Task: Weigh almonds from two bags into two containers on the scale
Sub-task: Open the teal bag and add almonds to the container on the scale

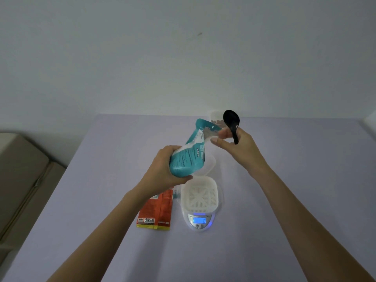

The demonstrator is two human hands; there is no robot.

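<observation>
The teal bag (pixel 189 151) is held tilted in the air above and behind the scale (pixel 200 221). Its base is gripped by the left hand (pixel 166 169). Its top edge is pinched by the right hand (pixel 238 147), in which the black spoon (pixel 232 121) is also held by the handle, bowl upward. A white slotted container (pixel 200 195) sits on the scale's platform and appears empty. The orange bag (pixel 157 210) lies flat on the counter (pixel 284 200) just left of the scale. A clear container (pixel 210 165) stands just behind the scale, partly hidden by the teal bag. Another container (pixel 215 118), farther behind the scale, seems to hold brown pieces, probably almonds.

The step in hand is judged to be the opening of the teal bag's mouth for scooping. The mouth is best spread wide enough for the spoon while it is kept higher than the base, so that nothing spills. The spoon would then need to be regripped for scooping. Small spoonfuls should be released low over the white container, and the scale should not be touched. The display is lit, but its figure cannot be read with certainty.
</observation>
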